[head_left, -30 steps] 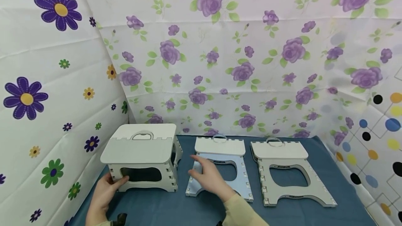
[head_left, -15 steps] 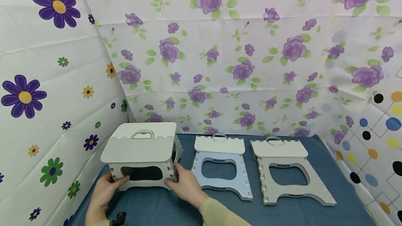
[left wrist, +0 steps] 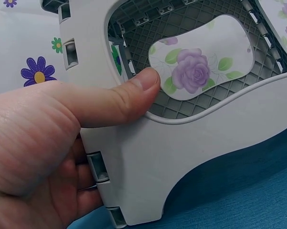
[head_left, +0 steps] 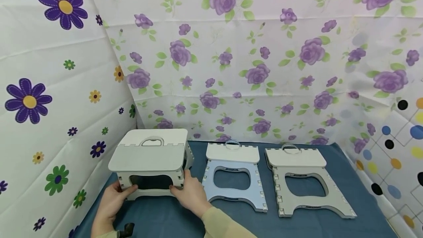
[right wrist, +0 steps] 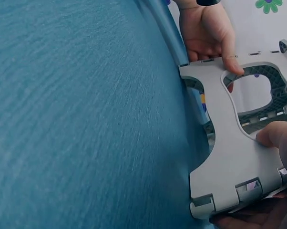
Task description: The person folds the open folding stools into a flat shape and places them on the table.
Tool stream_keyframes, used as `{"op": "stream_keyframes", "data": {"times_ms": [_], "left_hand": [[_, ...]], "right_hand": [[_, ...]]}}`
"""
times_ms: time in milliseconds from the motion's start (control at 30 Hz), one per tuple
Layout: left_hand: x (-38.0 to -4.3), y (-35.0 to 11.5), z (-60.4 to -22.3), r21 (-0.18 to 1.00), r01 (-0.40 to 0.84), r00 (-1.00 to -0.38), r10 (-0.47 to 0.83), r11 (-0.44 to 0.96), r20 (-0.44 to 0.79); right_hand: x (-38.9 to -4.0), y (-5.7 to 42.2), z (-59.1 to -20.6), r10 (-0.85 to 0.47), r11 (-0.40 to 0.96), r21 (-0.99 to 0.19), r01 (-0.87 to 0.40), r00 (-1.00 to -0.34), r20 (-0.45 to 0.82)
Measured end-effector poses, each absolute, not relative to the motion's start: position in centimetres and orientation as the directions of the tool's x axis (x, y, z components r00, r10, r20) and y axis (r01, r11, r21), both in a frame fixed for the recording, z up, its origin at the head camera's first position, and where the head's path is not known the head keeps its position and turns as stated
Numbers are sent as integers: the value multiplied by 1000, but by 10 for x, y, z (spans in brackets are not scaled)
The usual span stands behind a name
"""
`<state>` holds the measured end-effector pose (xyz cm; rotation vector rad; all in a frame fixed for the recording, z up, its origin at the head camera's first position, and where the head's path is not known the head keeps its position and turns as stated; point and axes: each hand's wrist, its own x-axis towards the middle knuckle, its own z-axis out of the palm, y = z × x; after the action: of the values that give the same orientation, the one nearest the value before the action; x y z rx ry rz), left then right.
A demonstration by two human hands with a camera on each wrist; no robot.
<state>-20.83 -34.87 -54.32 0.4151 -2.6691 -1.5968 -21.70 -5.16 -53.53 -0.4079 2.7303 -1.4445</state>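
Note:
An unfolded folding stool (head_left: 147,159), white-grey with a small carry handle on top, stands at the left of the blue cloth. My left hand (head_left: 111,200) grips its left front edge, the thumb at the rim of the oval opening and the fingers behind the side. On the opposite edge my right hand (head_left: 191,193) holds the same panel, its thumb likewise at the opening. The left wrist view shows the stool's front panel (left wrist: 134,157) and a ribbed underside through the hole. In the right wrist view both hands flank the panel (right wrist: 220,124); some fingertips are hidden behind it.
A folded light-blue stool (head_left: 232,193) lies flat in the middle of the cloth. Right of it lies a folded grey-white stool (head_left: 297,159). Flower-printed fabric (head_left: 205,76) hangs behind, and a daisy-patterned sheet (head_left: 79,94) rises close on the left.
My right hand has come left from over the blue stool and taken hold of the standing stool's right front edge. My left hand keeps its grip.

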Motion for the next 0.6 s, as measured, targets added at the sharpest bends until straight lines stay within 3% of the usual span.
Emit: {"op": "stream_keyframes", "data": {"times_ms": [600], "left_hand": [[-209,-345,-545,863,-167,-978,-194,476,-82]], "right_hand": [[-218,-48,-540,-282,471,-848,-242,-953,116]]}}
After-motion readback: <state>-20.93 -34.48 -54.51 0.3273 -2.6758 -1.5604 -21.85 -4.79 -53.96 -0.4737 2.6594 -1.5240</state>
